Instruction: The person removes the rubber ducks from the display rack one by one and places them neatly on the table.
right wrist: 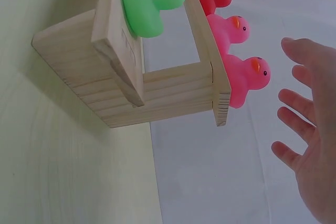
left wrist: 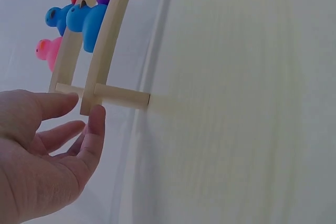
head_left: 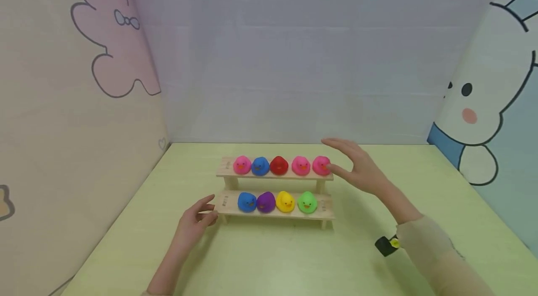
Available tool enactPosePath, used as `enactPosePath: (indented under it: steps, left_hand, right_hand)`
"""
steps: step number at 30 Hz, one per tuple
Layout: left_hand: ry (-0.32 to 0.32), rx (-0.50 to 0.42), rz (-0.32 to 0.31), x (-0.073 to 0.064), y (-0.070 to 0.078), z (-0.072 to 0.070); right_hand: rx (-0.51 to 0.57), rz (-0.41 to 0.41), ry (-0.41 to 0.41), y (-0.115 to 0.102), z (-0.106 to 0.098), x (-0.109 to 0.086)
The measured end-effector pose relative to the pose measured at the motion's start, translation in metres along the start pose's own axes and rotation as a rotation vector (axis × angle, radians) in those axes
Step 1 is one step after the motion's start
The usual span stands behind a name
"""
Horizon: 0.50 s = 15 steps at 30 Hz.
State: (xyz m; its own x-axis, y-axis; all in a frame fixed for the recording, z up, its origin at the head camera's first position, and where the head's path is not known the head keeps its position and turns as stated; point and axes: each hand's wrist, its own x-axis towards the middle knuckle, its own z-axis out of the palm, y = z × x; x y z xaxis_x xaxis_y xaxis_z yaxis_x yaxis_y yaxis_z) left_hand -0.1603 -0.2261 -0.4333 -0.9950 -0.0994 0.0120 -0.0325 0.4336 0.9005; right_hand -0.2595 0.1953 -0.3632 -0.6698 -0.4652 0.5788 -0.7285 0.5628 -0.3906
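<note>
A two-tier wooden rack [head_left: 327, 212] holds several rubber ducks. From left, the upper board [head_left: 275, 176] carries pink, blue, red [head_left: 279, 165], pink and pink ducks. Along the lower board are blue [head_left: 246, 202], purple [head_left: 266, 202], yellow [head_left: 285, 201] and green [head_left: 307, 202] ones. My left hand [head_left: 195, 222] is at the lower board's left end, its loosely bent fingertips [left wrist: 96, 116] right at the wood. Beside the rightmost pink duck [right wrist: 247, 80], my right hand [head_left: 359, 167] is raised with fingers spread and nothing in it; a gap separates them in the right wrist view.
The rack stands on a pale yellow-green table [head_left: 269, 258]. A plain light curtain [head_left: 294, 62] rises behind it, with cartoon-printed walls at both sides. A small black and yellow object [head_left: 386, 245] shows by my right sleeve [head_left: 433, 249].
</note>
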Motion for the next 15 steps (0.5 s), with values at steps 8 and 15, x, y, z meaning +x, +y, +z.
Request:
enactPosePath:
  steps: [8, 15]
  left_hand:
    - [0.009, 0.006, -0.039, 0.0, -0.003, 0.007]
    - [0.014, -0.04, -0.055, 0.002, -0.007, 0.011]
  right_hand:
    - [0.023, 0.029, 0.002, -0.001, 0.009, 0.0]
    - [0.039, 0.06, 0.038, 0.0, 0.018, 0.0]
